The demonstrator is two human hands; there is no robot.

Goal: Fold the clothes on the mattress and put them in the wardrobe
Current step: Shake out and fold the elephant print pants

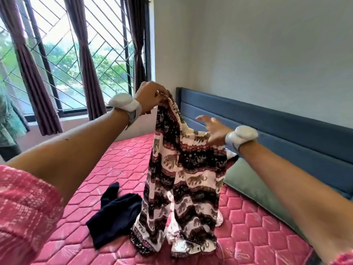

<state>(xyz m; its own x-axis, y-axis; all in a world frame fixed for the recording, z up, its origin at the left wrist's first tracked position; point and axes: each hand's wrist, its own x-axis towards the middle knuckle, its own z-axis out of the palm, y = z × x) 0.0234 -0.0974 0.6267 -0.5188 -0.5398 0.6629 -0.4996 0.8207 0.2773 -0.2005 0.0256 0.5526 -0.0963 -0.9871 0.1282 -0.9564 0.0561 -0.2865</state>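
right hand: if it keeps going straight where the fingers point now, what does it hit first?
Probably the hanging elephant-print garment: the open right hand points left toward its upper edge, which the left hand pinches. Depth is unclear; it could pass behind.

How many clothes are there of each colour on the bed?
Elephant-print, white, black and maroon: 1, the elephant-print garment, held up by the left hand.
Dark navy: 1, the navy garment, lying on the mattress.
Total: 2
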